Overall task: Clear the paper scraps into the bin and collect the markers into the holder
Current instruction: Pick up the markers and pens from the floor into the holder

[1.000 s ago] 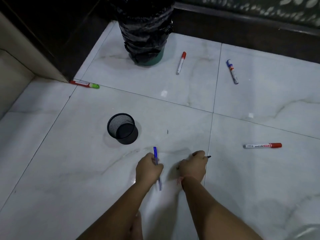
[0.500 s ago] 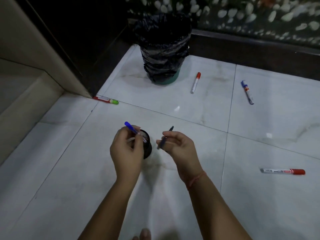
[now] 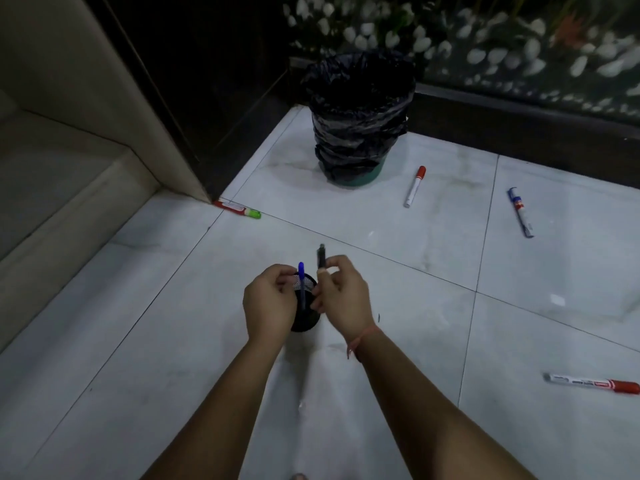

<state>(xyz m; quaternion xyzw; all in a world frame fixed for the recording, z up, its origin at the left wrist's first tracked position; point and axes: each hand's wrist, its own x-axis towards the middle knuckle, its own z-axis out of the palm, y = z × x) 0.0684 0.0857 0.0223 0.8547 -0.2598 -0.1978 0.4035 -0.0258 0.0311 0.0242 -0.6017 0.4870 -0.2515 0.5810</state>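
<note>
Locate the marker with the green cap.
In the head view, the green-capped marker lies on the floor at left of centre, at the foot of the dark wall corner, left of the bin and beyond the mesh holder.

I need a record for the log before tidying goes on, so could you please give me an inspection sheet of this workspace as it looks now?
Surface: pale marble-look floor tiles, dark grout lines.
Job's things: black mesh holder stands between the hands; blue pen stands upright in it. Lined bin upright at the far side. Still on the floor: red-capped marker, blue-capped marker, green-tipped marker, second red marker.
Clutter: small white flecks, possibly paper scraps.
Hands: left hand at the blue pen; right hand pinches a dark pen above the holder.
Cables: nothing seen.
Surroundings: beige step on the left, dark wall, pebble panel behind.
</note>
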